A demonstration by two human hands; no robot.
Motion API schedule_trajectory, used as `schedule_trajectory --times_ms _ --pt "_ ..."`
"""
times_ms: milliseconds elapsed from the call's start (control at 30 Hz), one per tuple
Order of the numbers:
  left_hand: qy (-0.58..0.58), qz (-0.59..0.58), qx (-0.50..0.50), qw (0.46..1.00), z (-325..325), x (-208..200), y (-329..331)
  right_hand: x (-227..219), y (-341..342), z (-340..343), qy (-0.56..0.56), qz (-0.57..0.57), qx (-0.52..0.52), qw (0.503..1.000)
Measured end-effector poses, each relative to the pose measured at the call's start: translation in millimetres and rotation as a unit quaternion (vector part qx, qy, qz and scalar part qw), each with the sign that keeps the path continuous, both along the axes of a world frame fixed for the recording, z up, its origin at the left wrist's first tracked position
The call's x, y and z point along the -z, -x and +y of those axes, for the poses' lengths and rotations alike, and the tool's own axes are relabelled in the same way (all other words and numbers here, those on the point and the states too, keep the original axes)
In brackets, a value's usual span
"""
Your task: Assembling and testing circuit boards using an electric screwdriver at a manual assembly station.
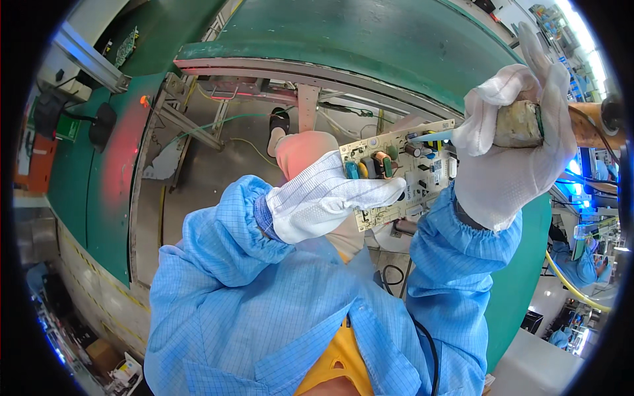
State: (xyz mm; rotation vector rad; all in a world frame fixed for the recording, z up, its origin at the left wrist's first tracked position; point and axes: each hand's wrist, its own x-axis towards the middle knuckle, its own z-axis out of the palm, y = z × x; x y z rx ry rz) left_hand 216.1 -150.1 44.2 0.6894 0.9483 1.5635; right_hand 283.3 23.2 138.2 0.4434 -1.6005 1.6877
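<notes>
My left hand [323, 198], in a white glove, grips the left part of a pale circuit board [422, 173]. Its thumb lies across the board's face, near a cluster of parts. Capacitors, coils and other components stand on the board, which is held tilted over my lap. On the far right my gloved right hand [505, 155] is closed around a worn grey-brown block [519, 124], with one finger raised. From that hand a thin pale-blue rod [432, 136] points left to the board's upper right components. Whether the rod and block are one tool, I cannot tell.
A green-topped bench [330, 49] with a metal edge runs across the far side. Another green surface [109, 191] lies to the left, under a red glow. A brown cylindrical piece [598, 125] and a yellow hose [574, 285] are at the right. Cables hang below the board.
</notes>
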Motion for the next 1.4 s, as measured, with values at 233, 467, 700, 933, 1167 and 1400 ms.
schedule_trajectory --times_ms 233,467,700,933,1167,1400 --pt "-0.15 0.218 -0.074 0.962 -0.4 19.7 -0.3 -6.5 -3.5 -24.6 0.012 -0.044 0.126 0.991" --pt "-0.201 0.404 -0.086 0.888 -3.1 26.2 6.4 -12.8 -4.9 -27.6 -0.042 -0.126 0.313 0.94" --pt "-0.105 0.12 -0.117 0.98 -4.5 21.8 0.0 -9.7 -4.6 -37.0 -0.042 -0.107 0.37 0.922" --pt "-0.003 -0.064 -0.077 0.995 -12.6 8.0 6.1 -6.9 -5.5 -17.9 0.022 -0.068 0.249 0.966" --pt "0.039 -0.217 -0.05 0.974 -12.1 2.5 0.1 13.8 4.0 5.2 -0.077 0.021 0.324 0.943" --pt "0.04 -0.236 -0.036 0.97 -11.0 -1.0 -2.2 22.4 11.2 7.9 -0.182 0.105 0.429 0.879"
